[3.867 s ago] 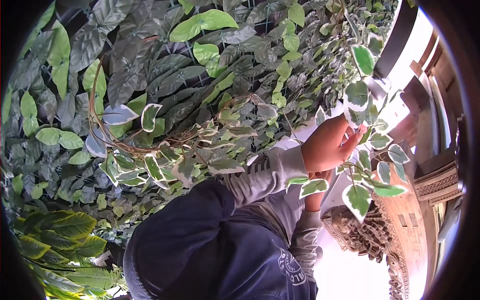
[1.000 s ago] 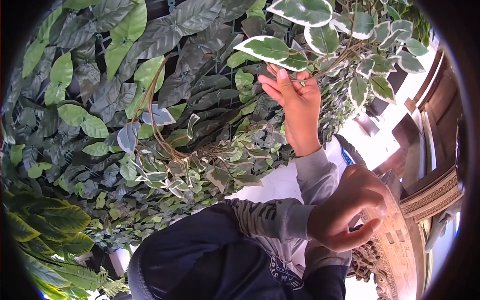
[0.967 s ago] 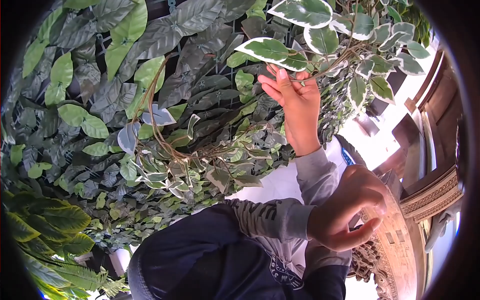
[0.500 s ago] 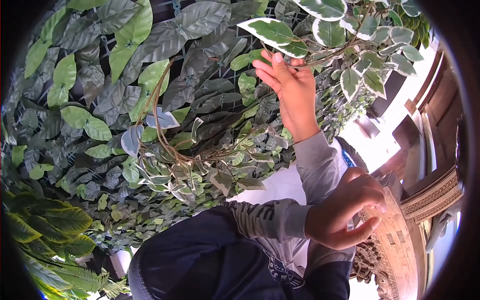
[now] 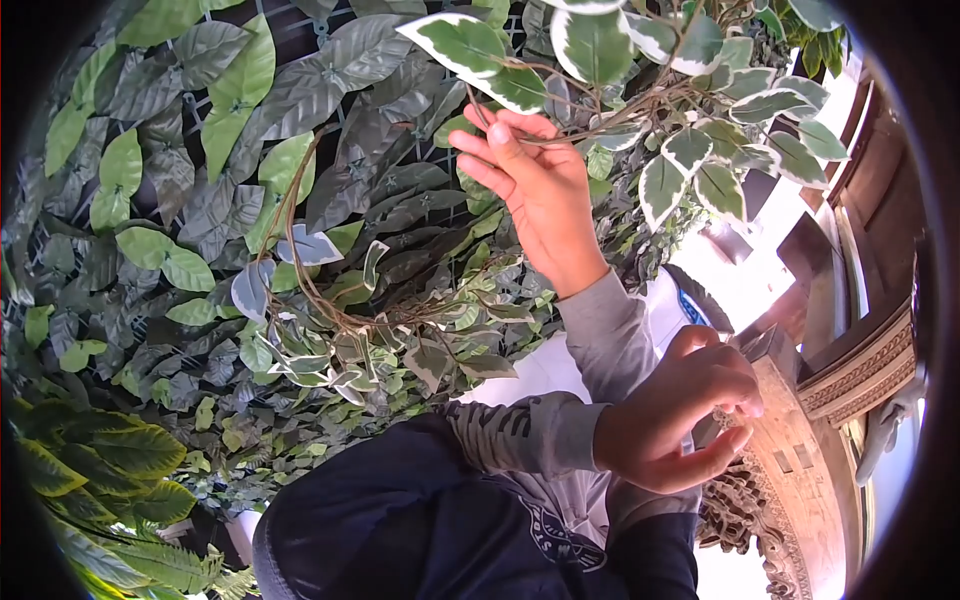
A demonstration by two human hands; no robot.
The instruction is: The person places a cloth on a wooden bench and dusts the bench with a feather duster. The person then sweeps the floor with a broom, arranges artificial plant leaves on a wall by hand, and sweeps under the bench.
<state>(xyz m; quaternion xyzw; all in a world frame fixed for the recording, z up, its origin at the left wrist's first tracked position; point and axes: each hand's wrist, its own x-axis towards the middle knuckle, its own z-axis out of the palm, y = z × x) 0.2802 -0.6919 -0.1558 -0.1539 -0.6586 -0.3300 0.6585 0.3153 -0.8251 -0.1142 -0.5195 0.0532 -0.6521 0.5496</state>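
Note:
My right hand (image 5: 545,195) is raised in the upper middle, palm towards me, its thumb and fingers closed round the thin brown stem of a variegated branch (image 5: 590,45). The branch's white-edged green leaves spread up and to the right of the fingers. My left hand (image 5: 685,410) hangs lower right, in front of the right forearm, with curled fingers and the thumb apart from them. Nothing shows in it. A second variegated branch (image 5: 345,320) with a curved brown stem lies against the leaf wall (image 5: 200,210), left of both hands and touched by neither.
Yellow-edged foliage (image 5: 110,450) and fern fronds (image 5: 150,560) stand at the lower left. Wooden furniture (image 5: 800,440) with carved parts (image 5: 735,510) is at the right. My navy top (image 5: 390,520) fills the bottom middle.
Earlier, my left hand was at the white-edged leaves; now it is lower and away from them. My right hand has risen with the branch and lately moved left. My left hand has shifted slightly left.

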